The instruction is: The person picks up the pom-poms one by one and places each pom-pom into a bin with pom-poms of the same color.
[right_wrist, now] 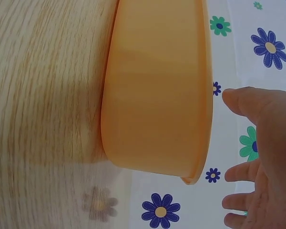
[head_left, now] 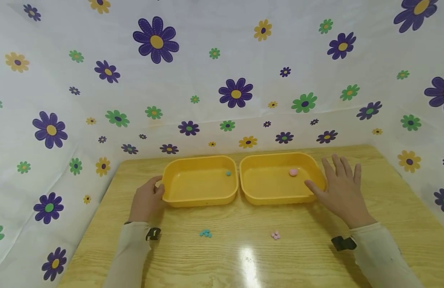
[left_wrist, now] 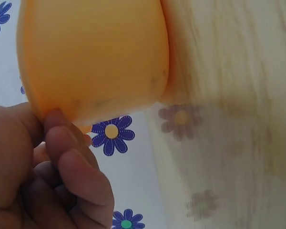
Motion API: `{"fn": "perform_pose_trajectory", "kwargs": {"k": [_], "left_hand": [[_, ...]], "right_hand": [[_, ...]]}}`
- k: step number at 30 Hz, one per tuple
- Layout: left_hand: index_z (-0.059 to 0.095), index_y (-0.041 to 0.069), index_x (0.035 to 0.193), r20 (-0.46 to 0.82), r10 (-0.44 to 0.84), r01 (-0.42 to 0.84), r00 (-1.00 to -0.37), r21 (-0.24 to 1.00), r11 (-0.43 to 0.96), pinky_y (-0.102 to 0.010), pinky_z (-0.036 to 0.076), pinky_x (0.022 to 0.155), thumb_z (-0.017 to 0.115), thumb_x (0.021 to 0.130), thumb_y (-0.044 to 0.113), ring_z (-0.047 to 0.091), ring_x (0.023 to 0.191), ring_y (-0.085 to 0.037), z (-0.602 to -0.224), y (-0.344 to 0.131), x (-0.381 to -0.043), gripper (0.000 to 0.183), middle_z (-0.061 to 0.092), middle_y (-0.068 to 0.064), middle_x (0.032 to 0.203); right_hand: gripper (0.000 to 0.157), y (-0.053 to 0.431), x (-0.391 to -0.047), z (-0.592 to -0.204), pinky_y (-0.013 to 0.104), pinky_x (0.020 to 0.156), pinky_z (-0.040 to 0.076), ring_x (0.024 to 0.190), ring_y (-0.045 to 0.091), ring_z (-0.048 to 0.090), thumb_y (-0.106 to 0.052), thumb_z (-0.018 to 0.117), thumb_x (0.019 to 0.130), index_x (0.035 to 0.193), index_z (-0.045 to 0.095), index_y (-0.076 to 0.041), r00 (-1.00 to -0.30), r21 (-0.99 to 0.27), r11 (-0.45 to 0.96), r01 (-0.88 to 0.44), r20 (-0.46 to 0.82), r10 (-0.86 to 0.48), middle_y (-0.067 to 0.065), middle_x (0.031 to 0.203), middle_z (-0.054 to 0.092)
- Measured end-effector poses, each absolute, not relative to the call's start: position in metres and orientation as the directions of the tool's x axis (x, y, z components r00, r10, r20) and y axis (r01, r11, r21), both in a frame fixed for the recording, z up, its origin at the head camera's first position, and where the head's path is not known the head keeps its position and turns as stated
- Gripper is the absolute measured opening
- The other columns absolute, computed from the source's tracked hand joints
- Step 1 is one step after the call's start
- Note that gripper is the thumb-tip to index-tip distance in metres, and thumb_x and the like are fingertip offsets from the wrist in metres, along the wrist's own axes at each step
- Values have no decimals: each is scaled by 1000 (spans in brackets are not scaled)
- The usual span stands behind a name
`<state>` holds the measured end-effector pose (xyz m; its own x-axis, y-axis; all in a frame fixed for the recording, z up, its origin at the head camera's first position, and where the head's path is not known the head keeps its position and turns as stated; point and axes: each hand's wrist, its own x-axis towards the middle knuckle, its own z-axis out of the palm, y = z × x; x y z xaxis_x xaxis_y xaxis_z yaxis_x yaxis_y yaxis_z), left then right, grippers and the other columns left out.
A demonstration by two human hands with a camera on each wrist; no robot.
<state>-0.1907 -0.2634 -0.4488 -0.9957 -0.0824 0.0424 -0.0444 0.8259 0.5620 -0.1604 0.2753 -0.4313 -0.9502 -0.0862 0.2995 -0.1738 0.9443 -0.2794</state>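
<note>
My left hand (head_left: 146,200) pinches the left end of a yellow plastic tray (head_left: 200,202); in the left wrist view its fingers (left_wrist: 81,176) are curled at the rim. A small teal round piece (head_left: 228,173) lies inside this tray near its right end. A second yellow tray (head_left: 276,201) stands just right of the first, with a pink piece (head_left: 293,172) inside. My right hand (head_left: 340,192) holds nothing, its fingers spread at the right end of that tray. The right wrist view shows its thumb (right_wrist: 238,100) apart from the tray rim.
On the wooden table (head_left: 240,256), nearer me, lie a small cluster of teal pieces (head_left: 206,233) and a small cluster of pink pieces (head_left: 275,235). A white flower-print cloth (head_left: 193,76) hangs behind the table and along both sides.
</note>
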Motion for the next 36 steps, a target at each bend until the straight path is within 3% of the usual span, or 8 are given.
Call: {"fn": "perform_pose_trajectory", "kwargs": {"k": [5,9,12,19,22,25,29,36], "left_hand": [[55,2,146,53,-68,-26,-996,568,823,-32,45,63,49,106,21,53,67,-21,-450,-257,-191,44,63,-8,80],[55,3,146,51,-73,-30,-996,574,818,-33,46,64,50,106,20,53,67,-21,-453,-251,-191,44,63,-8,79],[55,3,145,53,-66,-23,-996,583,812,-33,46,65,51,105,20,53,67,-21,-454,-247,-191,44,63,-7,79],[54,5,146,51,-50,-9,-997,601,799,-31,43,61,51,106,21,51,64,-19,-453,-241,-191,43,59,-6,76],[55,7,146,45,-56,-18,-997,603,798,-30,43,59,51,106,22,50,63,-19,-452,-240,-190,43,58,-6,75],[54,7,146,40,-59,-23,-997,606,795,-31,43,59,51,106,22,50,63,-19,-451,-239,-190,43,58,-6,75],[53,6,147,25,-59,-32,-998,612,790,-31,43,60,50,106,22,50,64,-20,-450,-238,-190,44,59,-7,77],[54,4,146,40,-40,-7,-998,617,787,-33,43,61,51,105,23,50,63,-20,-453,-237,-191,45,59,-7,76]], "right_hand": [[89,275,-160,-433,72,118,-5,145,58,20,-57,59,98,152,37,9,-949,-281,944,-173,302,-84,39,157,26],[80,274,-160,-434,71,115,19,134,58,35,-48,66,97,146,44,10,-937,-292,935,-199,335,-95,39,148,39],[67,272,-160,-431,70,105,35,122,57,47,-36,71,95,138,52,12,-924,-298,928,-225,369,-105,37,137,51],[30,249,-154,-417,58,77,54,94,41,63,-17,73,92,114,69,4,-869,-330,888,-319,476,-136,23,107,69],[19,227,-151,-414,47,66,56,82,31,66,-10,76,88,104,72,-1,-802,-293,855,-428,558,-210,14,94,71],[14,196,-146,-412,39,63,57,79,23,67,-9,77,87,99,73,-5,-763,-259,819,-511,577,-293,7,90,72],[9,143,-134,-409,29,64,55,77,14,65,-12,79,87,95,74,-10,-745,-261,755,-602,524,-413,0,88,71],[10,66,-116,-423,17,60,49,72,7,61,-15,81,88,92,72,-13,-640,-204,620,-757,423,-642,-3,85,69]]}}
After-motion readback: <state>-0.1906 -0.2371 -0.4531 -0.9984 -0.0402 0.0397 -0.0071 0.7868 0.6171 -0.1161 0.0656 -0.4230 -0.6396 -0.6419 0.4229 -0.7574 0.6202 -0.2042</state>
